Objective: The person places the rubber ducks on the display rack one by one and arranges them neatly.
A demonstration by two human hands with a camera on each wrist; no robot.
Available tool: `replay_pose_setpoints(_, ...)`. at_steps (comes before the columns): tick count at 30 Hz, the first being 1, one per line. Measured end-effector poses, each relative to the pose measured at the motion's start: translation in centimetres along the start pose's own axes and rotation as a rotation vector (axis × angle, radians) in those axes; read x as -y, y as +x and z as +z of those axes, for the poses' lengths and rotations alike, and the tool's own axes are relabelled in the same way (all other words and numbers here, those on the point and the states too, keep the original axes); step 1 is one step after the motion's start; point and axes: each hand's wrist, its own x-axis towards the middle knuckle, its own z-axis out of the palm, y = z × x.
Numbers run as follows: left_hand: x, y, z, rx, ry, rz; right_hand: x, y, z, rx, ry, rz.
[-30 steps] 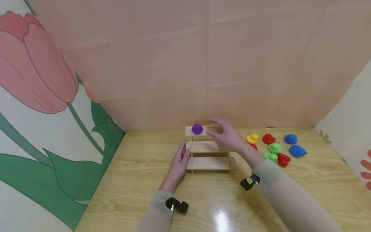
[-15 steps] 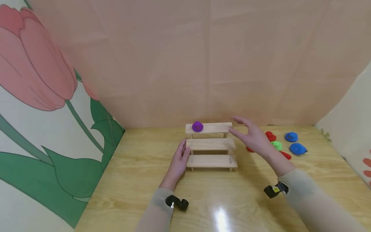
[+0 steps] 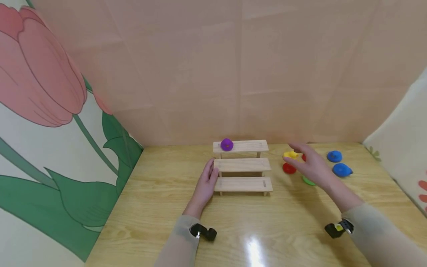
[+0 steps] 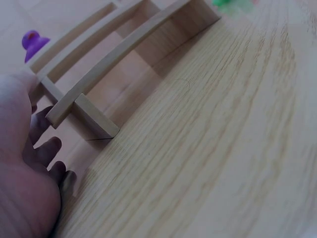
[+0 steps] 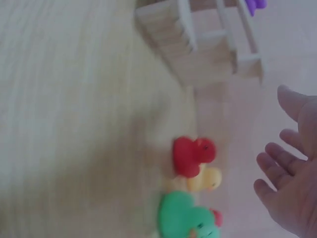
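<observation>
A small three-tier wooden step stand stands on the table, with a purple rubber duck at the left end of its top tier. My left hand holds the stand's left end; in the left wrist view its fingers curl beside the lowest tiers. Off to the stand's right, my right hand hovers with fingers spread and nothing in them, above a group of rubber ducks. Beneath or near it are a red duck, a yellow duck and a green duck. The hand partly hides some ducks.
Two blue ducks lie further right, one at the back and one nearer. A pinkish cloth backdrop rises behind the wooden table. Panels with painted flowers stand at the left and right.
My right hand has moved right, away from the top tier beside the purple duck, to over the loose ducks. My left hand and the stand have stayed in place.
</observation>
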Motion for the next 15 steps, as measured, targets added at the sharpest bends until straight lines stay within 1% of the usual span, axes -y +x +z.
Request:
replay_pose_setpoints(5,0.1,0.0,0.0,-0.002,0.004,0.002,-1.6,-0.5,0.4,0.038,-0.021,0.036)
replay_pose_setpoints(15,0.4,0.2,0.0,-0.001,0.020,0.010,-3.6,-0.7,1.3,0.069,-0.108,0.079)
